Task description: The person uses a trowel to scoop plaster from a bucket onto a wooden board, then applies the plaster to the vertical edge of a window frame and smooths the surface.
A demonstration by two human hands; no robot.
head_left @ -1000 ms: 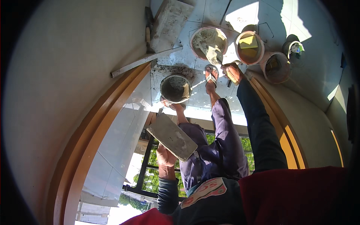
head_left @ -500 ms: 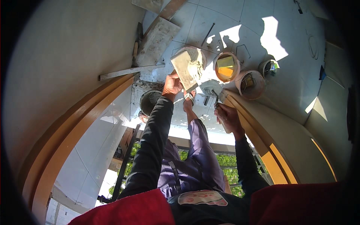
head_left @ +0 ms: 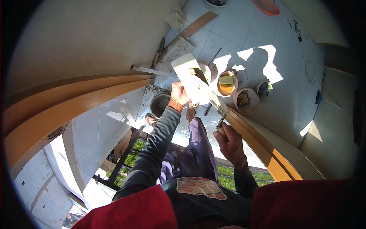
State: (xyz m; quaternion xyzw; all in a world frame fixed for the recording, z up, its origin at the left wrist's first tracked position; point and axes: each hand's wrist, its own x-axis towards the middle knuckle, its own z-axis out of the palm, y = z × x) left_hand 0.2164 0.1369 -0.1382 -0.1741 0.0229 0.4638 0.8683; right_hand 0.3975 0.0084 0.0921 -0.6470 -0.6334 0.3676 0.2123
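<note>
My left hand (head_left: pixel 179 95) grips a flat rectangular board (head_left: pixel 185 66) from below, brightly sunlit, with a dark smear and some mortar on it. My right hand (head_left: pixel 229 143) is closed on the handle of a trowel (head_left: pixel 218 105), whose mortar-coated blade is at the board's lower right corner; glare hides whether they touch. Below the board, near my sandalled feet, stands a dark bucket of mortar (head_left: pixel 160 107). To the right are a bucket with yellow sponges (head_left: pixel 228 82) and a pinkish bucket (head_left: pixel 246 100). A pale tub (head_left: pixel 204 70) is partly hidden behind the board.
Orange door frames (head_left: pixel 76 87) curve along both sides. Beyond lie planks (head_left: pixel 198 24), a stained slab (head_left: pixel 177 51), a strip (head_left: pixel 148 70), an orange-red tray (head_left: pixel 265 8), scattered tools (head_left: pixel 299 36) and a small bucket (head_left: pixel 264 89) on the tiled floor (head_left: pixel 232 34). A metal grille (head_left: pixel 126 160) shows below me.
The board in my left hand has risen from my lap out over the buckets. The trowel in my right hand left the tub and now reaches the board. The camera view has shifted.
</note>
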